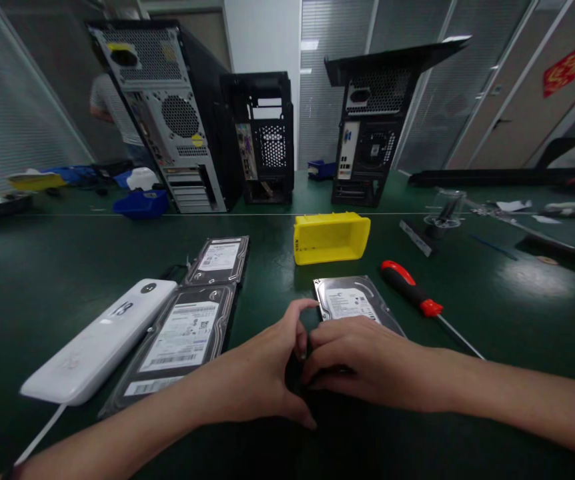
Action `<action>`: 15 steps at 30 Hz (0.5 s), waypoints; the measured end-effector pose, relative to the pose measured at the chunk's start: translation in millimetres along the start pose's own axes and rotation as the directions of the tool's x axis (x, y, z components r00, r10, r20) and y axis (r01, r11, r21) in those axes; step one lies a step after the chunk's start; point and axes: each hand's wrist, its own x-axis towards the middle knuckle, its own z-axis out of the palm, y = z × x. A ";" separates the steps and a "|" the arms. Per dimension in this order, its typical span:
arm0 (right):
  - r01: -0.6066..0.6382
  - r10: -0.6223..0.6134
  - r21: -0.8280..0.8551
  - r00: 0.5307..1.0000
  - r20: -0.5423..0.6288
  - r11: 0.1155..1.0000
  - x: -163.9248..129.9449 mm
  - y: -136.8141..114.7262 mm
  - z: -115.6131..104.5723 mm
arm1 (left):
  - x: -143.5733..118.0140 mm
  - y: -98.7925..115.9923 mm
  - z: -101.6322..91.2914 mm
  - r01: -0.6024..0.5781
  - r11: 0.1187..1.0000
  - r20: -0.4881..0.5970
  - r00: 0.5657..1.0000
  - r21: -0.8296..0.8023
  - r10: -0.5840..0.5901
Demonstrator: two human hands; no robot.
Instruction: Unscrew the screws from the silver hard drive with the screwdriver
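A silver hard drive (pixel 350 301) lies flat on the dark green table (pixel 42 280), just in front of me. My right hand (pixel 362 363) rests palm down over its near half and covers it. My left hand (pixel 272 370) is pressed against the drive's near left corner, thumb and fingertips meeting those of the right hand. What the fingertips pinch is hidden. A red-and-black screwdriver (pixel 412 290) lies to the right of the drive, untouched.
Two more hard drives (pixel 187 333) (pixel 220 259) lie to the left, beside a white device (pixel 97 343) with a cable. A yellow bin (pixel 331 237) lies on its side behind the drive. Three open computer cases (pixel 167 113) stand further back. A person stands at far left.
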 end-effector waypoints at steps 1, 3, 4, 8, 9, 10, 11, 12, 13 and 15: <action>-0.006 0.006 0.010 1.000 0.004 1.000 -1.2 -0.9 -1.2 | 0.3 0.6 -0.6 0.004 1.000 0.002 1.000 0.010 -0.004; -0.029 0.028 0.028 1.000 0.012 0.999 -3.7 -3.1 -3.3 | 0.8 2.1 -1.5 0.013 1.000 0.012 1.000 0.026 -0.014; -0.043 0.042 0.033 0.999 0.012 0.999 -5.0 -4.3 -3.7 | 1.1 2.8 -1.7 0.020 0.999 0.019 1.000 0.030 -0.020; -0.080 0.080 0.020 0.996 -0.025 0.997 -9.4 -8.1 1.1 | 2.5 3.8 -2.1 0.038 0.999 0.035 0.999 0.035 -0.040; -0.088 0.089 0.008 0.995 -0.042 0.996 -10.1 -8.7 3.6 | 2.8 3.5 -2.2 0.034 0.999 0.040 0.999 0.035 -0.035; -0.100 0.100 -0.005 0.993 -0.056 0.995 -10.5 -9.1 6.1 | 3.0 3.1 -2.2 0.027 0.999 0.044 0.999 0.033 -0.028; -0.113 0.112 -0.017 0.991 -0.067 0.993 -10.5 -9.4 8.5 | 3.0 2.6 -2.2 0.018 0.999 0.049 0.999 0.031 -0.020; -0.126 0.124 -0.028 0.990 -0.073 0.992 -10.2 -9.7 10.5 | 3.0 2.1 -2.2 0.011 1.000 0.049 0.999 0.029 -0.012; -0.140 0.136 -0.038 0.988 -0.077 0.989 -9.5 -9.9 12.0 | 3.0 1.8 -2.2 0.005 1.000 0.047 0.999 0.025 -0.007; -0.148 0.143 -0.055 0.986 -0.082 0.988 -7.6 -10.6 13.6 | 2.7 1.7 -1.9 0.000 1.000 0.037 0.999 0.018 -0.001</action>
